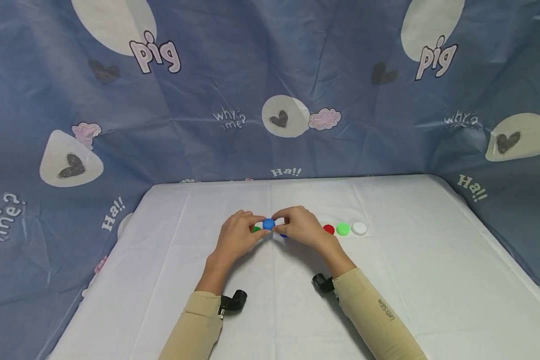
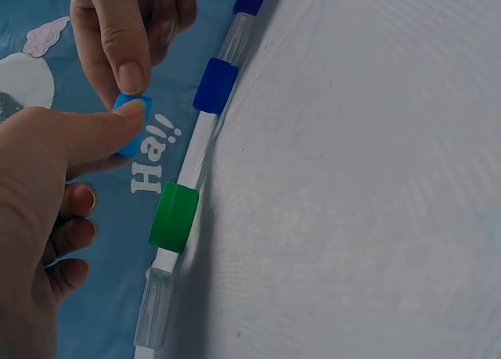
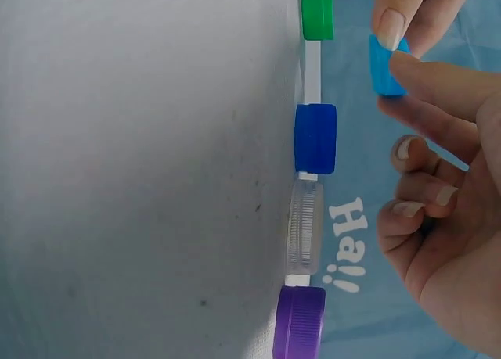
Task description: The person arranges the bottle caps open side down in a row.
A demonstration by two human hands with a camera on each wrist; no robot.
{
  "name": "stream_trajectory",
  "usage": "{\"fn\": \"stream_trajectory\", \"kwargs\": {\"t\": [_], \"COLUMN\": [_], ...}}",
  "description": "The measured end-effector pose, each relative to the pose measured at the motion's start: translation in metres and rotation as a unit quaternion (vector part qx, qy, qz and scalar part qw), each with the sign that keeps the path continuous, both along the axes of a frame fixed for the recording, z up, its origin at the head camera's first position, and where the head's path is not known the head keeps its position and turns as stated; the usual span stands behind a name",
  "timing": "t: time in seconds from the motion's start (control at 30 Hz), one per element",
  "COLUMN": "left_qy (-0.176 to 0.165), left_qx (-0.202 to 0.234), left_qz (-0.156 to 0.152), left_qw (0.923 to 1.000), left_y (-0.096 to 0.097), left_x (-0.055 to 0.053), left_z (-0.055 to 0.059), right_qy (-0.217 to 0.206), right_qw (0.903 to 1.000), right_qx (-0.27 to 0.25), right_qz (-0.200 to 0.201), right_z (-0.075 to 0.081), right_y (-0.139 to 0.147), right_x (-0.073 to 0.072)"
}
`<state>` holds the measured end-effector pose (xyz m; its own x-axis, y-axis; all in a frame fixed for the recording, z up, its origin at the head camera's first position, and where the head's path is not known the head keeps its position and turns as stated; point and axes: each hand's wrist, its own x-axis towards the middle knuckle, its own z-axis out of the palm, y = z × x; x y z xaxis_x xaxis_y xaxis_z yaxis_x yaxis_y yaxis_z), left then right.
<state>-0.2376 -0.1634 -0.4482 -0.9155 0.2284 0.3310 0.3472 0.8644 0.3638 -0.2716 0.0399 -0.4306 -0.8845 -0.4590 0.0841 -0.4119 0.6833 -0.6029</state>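
Held up between both hands is a light blue bottle cap point(image 1: 269, 224). My left hand point(image 1: 237, 234) pinches it from the left with thumb and forefinger, while my right hand point(image 1: 300, 227) pinches the opposite side. In the right wrist view the cap point(image 3: 381, 68) stands off the table, with thumbs and fingertips covering parts of it. Beneath the hands, a row of caps sits on the white cloth: a green cap point(image 2: 174, 218), a dark blue cap point(image 3: 315, 138), a clear ridged cap point(image 3: 305, 226) and a purple cap point(image 3: 299, 324). The hands hide most of this row in the head view.
Right of the right hand lie a red cap point(image 1: 328, 229), a bright green cap point(image 1: 343, 229) and a white cap point(image 1: 359, 228). Another clear cap point(image 2: 155, 306) stands beyond the green one. A blue printed curtain point(image 1: 234, 150) surrounds the white-covered table point(image 1: 184, 280).
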Motion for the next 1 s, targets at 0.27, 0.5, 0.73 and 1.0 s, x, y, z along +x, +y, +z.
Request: {"fn": "stream_trajectory", "kwargs": {"t": [0.27, 0.5, 0.73, 1.0], "left_qy": [-0.006, -0.012, -0.020, -0.022], "left_qx": [-0.025, -0.049, -0.072, -0.098], "left_qz": [0.000, -0.001, 0.002, 0.013], "left_qw": [0.9997, 0.9987, 0.9972, 0.9949], "left_y": [0.003, 0.004, 0.006, 0.011], "left_x": [-0.002, -0.004, -0.005, -0.006], "left_z": [0.001, -0.001, -0.003, -0.005], "right_qy": [-0.004, -0.018, -0.014, 0.015], "right_qw": [0.9995, 0.9982, 0.9957, 0.9922], "right_qx": [0.031, 0.057, 0.091, 0.124], "right_qz": [-0.008, -0.006, -0.005, -0.002], "right_z": [0.000, -0.002, -0.002, -0.004], "right_y": [-0.002, -0.005, -0.007, -0.008], "right_x": [0.001, -0.001, -0.002, -0.001]}}
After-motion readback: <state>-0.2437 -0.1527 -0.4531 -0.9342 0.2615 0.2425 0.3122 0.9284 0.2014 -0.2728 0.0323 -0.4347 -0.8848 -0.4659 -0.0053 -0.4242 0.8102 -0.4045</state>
